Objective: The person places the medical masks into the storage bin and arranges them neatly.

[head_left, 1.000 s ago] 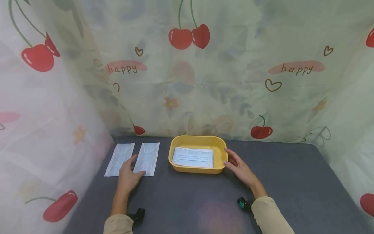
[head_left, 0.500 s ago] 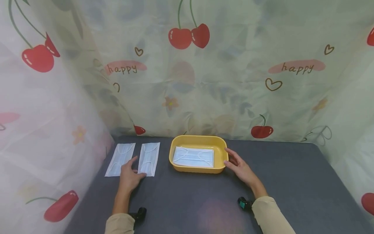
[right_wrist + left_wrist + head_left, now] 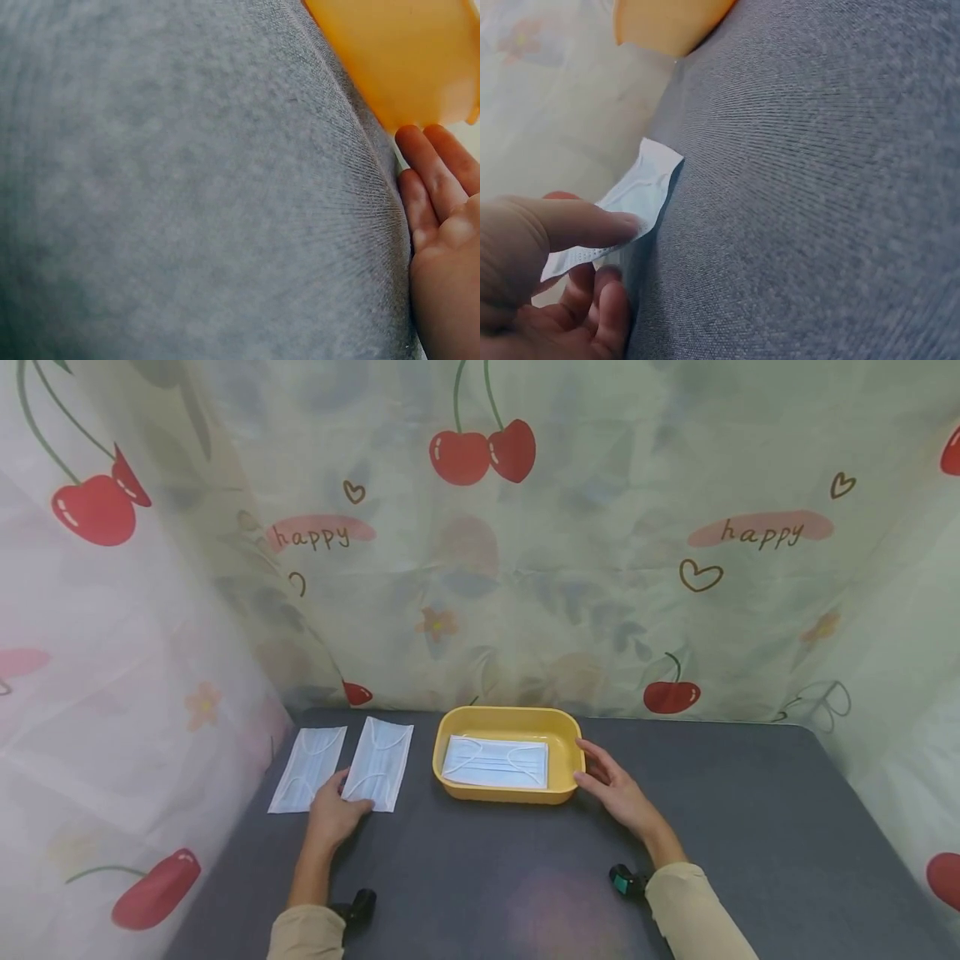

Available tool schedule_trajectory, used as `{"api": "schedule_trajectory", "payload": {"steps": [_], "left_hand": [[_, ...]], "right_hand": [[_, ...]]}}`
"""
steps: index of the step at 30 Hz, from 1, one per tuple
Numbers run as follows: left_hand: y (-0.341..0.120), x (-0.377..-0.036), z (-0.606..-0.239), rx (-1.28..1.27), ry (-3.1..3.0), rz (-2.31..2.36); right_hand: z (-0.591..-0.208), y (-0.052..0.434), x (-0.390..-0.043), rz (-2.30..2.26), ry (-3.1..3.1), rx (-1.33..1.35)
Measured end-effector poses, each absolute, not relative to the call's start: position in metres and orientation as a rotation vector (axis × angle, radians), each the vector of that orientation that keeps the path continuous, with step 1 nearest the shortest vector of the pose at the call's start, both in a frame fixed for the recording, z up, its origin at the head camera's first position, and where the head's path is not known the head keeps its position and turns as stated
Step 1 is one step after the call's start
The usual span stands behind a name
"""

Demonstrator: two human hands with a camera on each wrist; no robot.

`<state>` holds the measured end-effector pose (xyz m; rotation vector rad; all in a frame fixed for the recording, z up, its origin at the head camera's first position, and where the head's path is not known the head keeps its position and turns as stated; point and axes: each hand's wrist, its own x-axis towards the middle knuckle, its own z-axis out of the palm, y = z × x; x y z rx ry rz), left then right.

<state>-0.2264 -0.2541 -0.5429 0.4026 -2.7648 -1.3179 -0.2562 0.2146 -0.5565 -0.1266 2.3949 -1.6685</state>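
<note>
Two pale blue face masks lie side by side on the grey table at the left. My left hand (image 3: 347,802) pinches the near edge of the right-hand mask (image 3: 378,764); the left wrist view shows the thumb (image 3: 592,225) on top of that mask (image 3: 649,180), fingers beneath, and its corner lifted off the cloth. The other mask (image 3: 307,768) lies flat beside it. A third mask (image 3: 495,762) lies inside the yellow tray (image 3: 510,720). My right hand (image 3: 592,770) rests open on the table, its fingers (image 3: 424,169) against the tray's right wall (image 3: 397,52).
The grey cloth-covered table (image 3: 750,827) stretches bare to the right of the tray. Cherry-print curtains (image 3: 525,568) close off the back and both sides. The yellow tray (image 3: 667,22) shows at the top of the left wrist view.
My left hand slid back to the near edge of the right-hand mask and pinched it; that mask has turned slightly and its corner lifted. The right hand has stayed by the tray.
</note>
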Motion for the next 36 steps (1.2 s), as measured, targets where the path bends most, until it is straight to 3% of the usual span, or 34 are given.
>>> {"api": "schedule_trajectory", "payload": {"steps": [5,17,36], "left_hand": [[-0.254,-0.226,-0.542,0.417,-2.704,-1.349],[-0.248,-0.231,-0.538,0.581,-2.314,-1.925],[-0.248,-0.231,-0.527,0.576,-2.255,-1.747]], "right_hand": [[-0.557,0.215,-0.257,-1.679,2.388,-0.148],[-0.557,0.216,-0.258,-1.713,2.363,-0.170],[-0.559,0.216,-0.258,-1.695,2.378,-0.161]]}}
